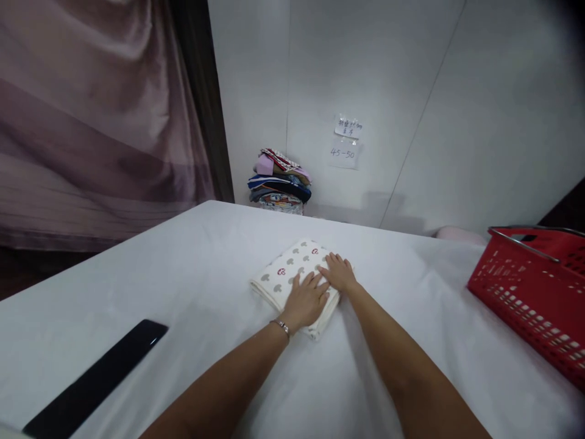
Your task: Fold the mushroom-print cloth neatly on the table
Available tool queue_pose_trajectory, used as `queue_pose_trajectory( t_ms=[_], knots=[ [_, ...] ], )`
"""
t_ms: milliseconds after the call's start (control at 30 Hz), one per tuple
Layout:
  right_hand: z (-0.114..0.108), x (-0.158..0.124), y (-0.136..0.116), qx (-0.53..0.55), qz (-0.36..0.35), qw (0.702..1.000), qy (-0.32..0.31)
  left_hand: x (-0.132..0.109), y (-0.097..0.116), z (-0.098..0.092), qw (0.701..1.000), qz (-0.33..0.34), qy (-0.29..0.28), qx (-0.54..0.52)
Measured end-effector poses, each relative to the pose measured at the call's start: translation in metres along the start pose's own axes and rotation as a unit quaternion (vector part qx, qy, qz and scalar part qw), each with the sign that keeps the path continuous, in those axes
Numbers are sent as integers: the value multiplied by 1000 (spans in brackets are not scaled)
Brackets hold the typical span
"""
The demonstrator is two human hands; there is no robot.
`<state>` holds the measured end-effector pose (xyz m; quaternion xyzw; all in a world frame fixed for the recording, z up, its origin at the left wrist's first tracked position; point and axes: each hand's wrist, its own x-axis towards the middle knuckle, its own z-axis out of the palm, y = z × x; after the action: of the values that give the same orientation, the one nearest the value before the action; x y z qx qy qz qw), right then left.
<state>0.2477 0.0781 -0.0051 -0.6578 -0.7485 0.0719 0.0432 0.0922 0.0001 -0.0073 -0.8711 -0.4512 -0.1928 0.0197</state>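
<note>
Left hand [305, 300] and right hand [339, 272] lie flat, unclenched, on the folded cloth [292, 263]; red basket [525, 299] stands apart, contents hidden.

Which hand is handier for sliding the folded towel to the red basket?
Probably the right. The right hand rests on the folded towel on the side nearer the red basket; the left hand lies there too, but farther away.

— What sort of place is this?
— A plain workroom for folding laundry. There's a wide counter [192, 262] under a white sheet, bare white wall panels [479, 122] and a mauve curtain [91, 122].
— What says laundry?
— A folded towel [289, 266] on the counter, a stack of folded clothes [280, 182] against the wall, a red plastic basket [525, 292], and handwritten paper notes [346, 141] taped up, one reading "45-50".
</note>
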Motion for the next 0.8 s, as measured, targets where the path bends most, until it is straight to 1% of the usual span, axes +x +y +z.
queue_pose_trajectory(
  t_ms=[167, 300, 433, 533, 600, 733, 800],
  knots=[
    [-1, -1, -3, 0, 6, 1000, 0, -5, 3, -5, 1000, -1, 18, -23],
    [-2, -3, -3, -3, 9, 1000, -8, -24, 11, -5, 998, -5, 44, -34],
    [-10, -4, -5, -8, 11, 1000, -23, -40, 18, -4, 998, -2, 55, -37],
    [-18, -4, -16, -1, 14, 999, -32, -44, 21, -6, 998, -1, 57, -41],
    [-19, -6, -27, 2, 11, 1000, -29, -44, 22, -10, 997, -1, 58, -48],
    [-8, -19, -49, 8, -14, 1000, -12, -48, 23, -16, 993, 6, 76, -92],
    [0, -27, -53, 11, -17, 1000, -9, -51, 22, -19, 990, 7, 69, -121]
  ],
)
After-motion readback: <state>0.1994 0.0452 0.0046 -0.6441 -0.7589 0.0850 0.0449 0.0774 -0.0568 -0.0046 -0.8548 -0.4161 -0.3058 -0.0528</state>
